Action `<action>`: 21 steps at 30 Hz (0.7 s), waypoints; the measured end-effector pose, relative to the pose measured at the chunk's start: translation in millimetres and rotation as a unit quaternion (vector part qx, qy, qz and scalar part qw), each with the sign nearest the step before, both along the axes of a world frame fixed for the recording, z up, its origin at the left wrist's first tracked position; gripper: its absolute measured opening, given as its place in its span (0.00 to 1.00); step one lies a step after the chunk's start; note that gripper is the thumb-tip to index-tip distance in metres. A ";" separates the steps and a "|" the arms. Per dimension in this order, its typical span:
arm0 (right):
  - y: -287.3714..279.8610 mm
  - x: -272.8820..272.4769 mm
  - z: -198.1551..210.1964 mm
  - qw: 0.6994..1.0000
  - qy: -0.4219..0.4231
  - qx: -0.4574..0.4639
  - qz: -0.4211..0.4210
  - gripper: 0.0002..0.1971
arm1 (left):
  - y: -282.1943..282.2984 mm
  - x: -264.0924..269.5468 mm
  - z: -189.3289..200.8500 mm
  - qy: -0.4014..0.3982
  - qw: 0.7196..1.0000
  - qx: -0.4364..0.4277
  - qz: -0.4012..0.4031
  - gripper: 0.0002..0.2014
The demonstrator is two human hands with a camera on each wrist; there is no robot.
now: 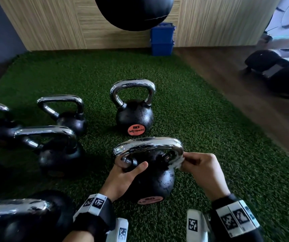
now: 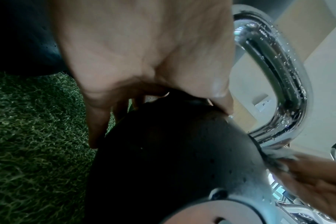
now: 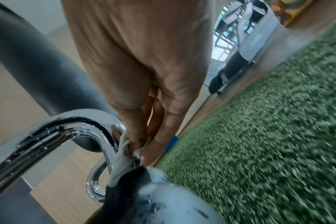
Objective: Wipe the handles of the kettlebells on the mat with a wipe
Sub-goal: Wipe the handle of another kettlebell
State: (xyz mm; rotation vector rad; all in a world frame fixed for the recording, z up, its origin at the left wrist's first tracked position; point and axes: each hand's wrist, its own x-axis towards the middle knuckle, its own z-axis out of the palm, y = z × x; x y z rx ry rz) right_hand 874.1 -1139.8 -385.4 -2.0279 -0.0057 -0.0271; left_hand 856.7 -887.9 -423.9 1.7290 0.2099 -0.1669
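The near kettlebell (image 1: pixel 150 173) stands low in the middle of the picture on the green mat (image 1: pixel 218 137). The left hand (image 1: pixel 122 179) grips the left foot of its shiny handle (image 1: pixel 147 147). The right hand (image 1: pixel 203 170) pinches a white wipe (image 1: pixel 176 163) against the handle's right end. Open grass lies to the right, up to the wooden floor (image 1: pixel 245 95). I count six kettlebells, four crowded at the left edge. One blue bin (image 1: pixel 162 39) stands by the wall.

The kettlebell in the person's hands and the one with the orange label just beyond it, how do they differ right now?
The near kettlebell is held by the left hand at the handle's base, while the right hand presses a wipe to its handle; the far kettlebell stands untouched. Both have chrome handles, black bodies with droplets, and stand on the green mat.
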 end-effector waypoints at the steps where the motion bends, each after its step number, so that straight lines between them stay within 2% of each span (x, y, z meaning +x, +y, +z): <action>1: 1.4 0.1 -1.8 1.000 0.015 0.013 0.004 0.17 | 0.8 -1.1 1.3 0.013 1.000 0.020 0.004 0.20; 4: 1.5 -1.1 -3.9 0.999 0.048 0.011 0.010 0.08 | 4.6 -2.8 8.1 0.089 0.983 0.159 -0.003 0.41; 6: -1.5 -5.0 0.0 0.995 0.068 -0.052 0.053 0.03 | 9.3 -5.0 17.9 0.145 0.946 0.287 -0.052 0.46; 7: -3.0 -8.5 4.1 0.990 0.078 -0.082 0.087 0.02 | 12.1 -7.6 23.6 0.159 0.921 0.346 -0.081 0.44; 9: -5.1 -17.3 14.2 0.981 0.077 -0.111 0.140 0.03 | 17.7 -15.6 38.8 0.145 0.881 0.436 -0.115 0.33; 10: -5.4 -21.8 20.3 0.979 0.060 -0.120 0.155 0.05 | 19.4 -20.7 47.1 0.124 0.878 0.449 -0.113 0.26; 11: -5.0 -26.5 27.5 0.977 0.035 -0.126 0.167 0.06 | 20.8 -25.5 54.0 0.100 0.890 0.432 -0.110 0.20; 12: -3.6 -30.5 35.2 0.977 0.009 -0.120 0.177 0.08 | 20.6 -30.2 60.8 0.071 0.921 0.367 -0.108 0.16; 13: -1.7 -34.6 42.7 0.978 -0.009 -0.094 0.186 0.10 | 17.8 -35.0 68.6 0.040 0.960 0.260 -0.098 0.14; 14: 1.1 -37.9 49.7 0.979 -0.019 -0.054 0.193 0.11 | 12.9 -39.0 75.9 0.011 0.987 0.136 -0.085 0.15; 15: 4.3 -41.3 55.8 0.979 -0.025 -0.016 0.200 0.12 | 7.3 -42.3 83.0 -0.017 0.996 0.035 -0.081 0.16; 18: 15.8 -46.3 66.3 0.980 -0.075 0.027 0.183 0.12 | -3.5 -46.2 87.8 -0.046 0.984 -0.139 -0.102 0.21; 21: 27.5 -46.1 72.4 0.981 -0.127 0.035 0.142 0.11 | -9.5 -44.6 88.3 -0.068 0.968 -0.203 -0.132 0.24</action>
